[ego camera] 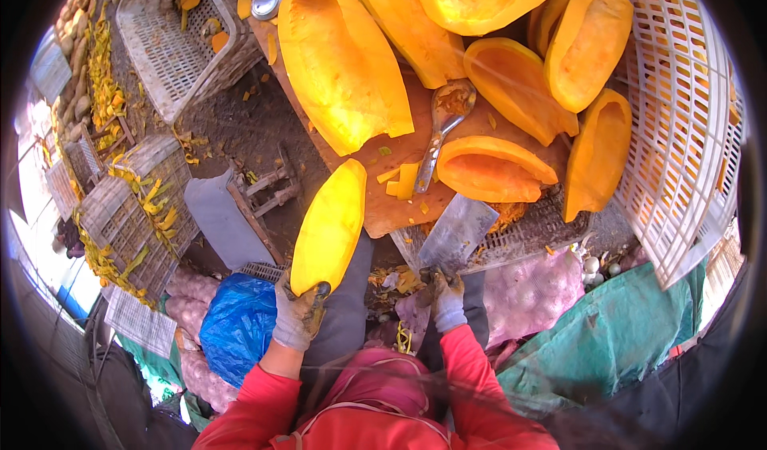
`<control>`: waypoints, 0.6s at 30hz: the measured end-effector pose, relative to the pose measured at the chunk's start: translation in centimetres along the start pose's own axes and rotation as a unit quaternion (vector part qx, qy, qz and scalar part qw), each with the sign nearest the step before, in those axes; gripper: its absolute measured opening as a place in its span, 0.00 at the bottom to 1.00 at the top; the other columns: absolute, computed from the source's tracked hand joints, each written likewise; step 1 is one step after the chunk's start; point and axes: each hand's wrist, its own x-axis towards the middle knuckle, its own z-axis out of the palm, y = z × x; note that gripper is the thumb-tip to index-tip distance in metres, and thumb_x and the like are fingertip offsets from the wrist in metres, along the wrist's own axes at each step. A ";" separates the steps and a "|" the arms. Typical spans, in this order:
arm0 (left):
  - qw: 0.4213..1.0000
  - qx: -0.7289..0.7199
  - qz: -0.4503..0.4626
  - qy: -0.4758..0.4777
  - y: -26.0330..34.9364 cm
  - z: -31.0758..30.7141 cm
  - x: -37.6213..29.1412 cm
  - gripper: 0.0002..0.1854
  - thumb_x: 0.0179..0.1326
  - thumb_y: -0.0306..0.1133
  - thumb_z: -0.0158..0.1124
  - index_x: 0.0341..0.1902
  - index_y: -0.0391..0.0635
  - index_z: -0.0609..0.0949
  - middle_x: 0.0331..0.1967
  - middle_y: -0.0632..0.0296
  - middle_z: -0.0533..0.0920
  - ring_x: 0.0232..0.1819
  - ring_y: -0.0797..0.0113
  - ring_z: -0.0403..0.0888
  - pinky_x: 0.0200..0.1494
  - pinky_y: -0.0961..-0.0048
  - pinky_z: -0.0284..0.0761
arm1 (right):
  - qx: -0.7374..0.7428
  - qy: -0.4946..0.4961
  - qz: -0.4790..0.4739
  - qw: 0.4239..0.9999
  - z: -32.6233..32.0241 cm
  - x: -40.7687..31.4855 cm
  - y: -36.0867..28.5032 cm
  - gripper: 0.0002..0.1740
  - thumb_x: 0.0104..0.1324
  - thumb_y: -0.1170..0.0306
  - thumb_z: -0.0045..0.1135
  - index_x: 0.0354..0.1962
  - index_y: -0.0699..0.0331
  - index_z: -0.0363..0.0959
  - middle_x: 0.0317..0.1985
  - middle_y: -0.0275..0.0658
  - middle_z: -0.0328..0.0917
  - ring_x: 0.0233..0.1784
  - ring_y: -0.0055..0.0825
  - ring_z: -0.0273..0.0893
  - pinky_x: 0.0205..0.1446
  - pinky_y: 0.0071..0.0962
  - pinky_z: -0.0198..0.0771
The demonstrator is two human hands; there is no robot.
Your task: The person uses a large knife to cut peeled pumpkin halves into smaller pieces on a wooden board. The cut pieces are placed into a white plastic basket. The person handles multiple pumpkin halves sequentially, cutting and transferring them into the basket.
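My gloved left hand [304, 312] grips the lower end of a peeled pumpkin piece [331, 228], held up with its smooth outer side showing. In my gloved right hand [444, 294] is a cleaver [458, 231], its broad blade pointing away from me near the board's front edge. Ahead, a wooden board [383, 213] bears a large hollowed pumpkin half [341, 66]. A metal spoon [443, 126] with pulp in its bowl lies right of that half. Small pumpkin offcuts [407, 180] lie beside the spoon's handle, and a smaller hollowed piece [494, 171] rests to its right.
More pumpkin pieces [518, 87] crowd the board's right side, beside a tall white plastic crate [677, 108]. A dirty crate [174, 42] stands at the upper left. Nearer are a grey padded stool [222, 216], a blue plastic bag [239, 324] and a green sheet [599, 336].
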 end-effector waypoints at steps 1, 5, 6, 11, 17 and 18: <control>0.999 0.049 0.021 -0.013 0.0 0.1 0.4 0.34 0.52 0.28 0.77 0.64 0.39 0.75 0.56 0.53 0.84 0.54 0.57 0.85 0.61 0.58 0.80 | 0.039 0.000 0.020 0.999 0.3 0.9 0.3 0.09 0.71 0.80 0.55 0.48 0.69 0.76 0.38 0.42 0.84 0.35 0.28 0.83 0.41 0.26 0.80; 0.880 0.453 0.131 -0.064 -0.3 1.1 2.0 0.25 0.48 0.24 0.75 0.53 0.40 0.81 0.45 0.59 0.85 0.45 0.63 0.84 0.51 0.71 0.79 | 0.007 -0.042 0.075 0.996 1.9 3.7 1.4 0.09 0.70 0.80 0.56 0.47 0.67 0.77 0.38 0.39 0.83 0.35 0.26 0.81 0.40 0.28 0.79; 0.832 0.516 0.192 -0.071 -0.5 1.5 2.2 0.21 0.44 0.23 0.73 0.46 0.39 0.84 0.38 0.59 0.83 0.40 0.64 0.83 0.45 0.73 0.76 | -0.003 -0.054 0.041 0.998 3.0 4.5 1.9 0.10 0.69 0.79 0.58 0.48 0.67 0.77 0.39 0.38 0.83 0.34 0.26 0.80 0.38 0.29 0.79; 0.828 0.519 0.168 -0.127 -0.1 2.5 2.2 0.19 0.44 0.25 0.75 0.44 0.40 0.84 0.41 0.56 0.84 0.41 0.62 0.84 0.46 0.71 0.77 | 0.021 -0.038 0.026 0.999 7.1 5.1 3.3 0.11 0.69 0.75 0.62 0.49 0.65 0.75 0.39 0.38 0.83 0.35 0.28 0.81 0.35 0.28 0.79; 0.861 0.478 0.129 -0.116 0.0 1.4 2.2 0.24 0.45 0.24 0.77 0.50 0.39 0.83 0.45 0.59 0.86 0.44 0.65 0.85 0.48 0.72 0.79 | 0.017 -0.096 0.150 0.984 9.4 4.1 1.6 0.14 0.69 0.77 0.61 0.51 0.67 0.74 0.44 0.43 0.82 0.39 0.30 0.82 0.38 0.31 0.82; 0.872 0.462 0.119 -0.107 0.1 1.2 2.0 0.25 0.46 0.23 0.78 0.52 0.39 0.82 0.46 0.60 0.86 0.45 0.65 0.86 0.49 0.72 0.80 | -0.010 -0.099 0.161 0.982 9.4 4.1 1.2 0.14 0.69 0.77 0.61 0.51 0.67 0.74 0.43 0.42 0.82 0.38 0.29 0.82 0.37 0.31 0.82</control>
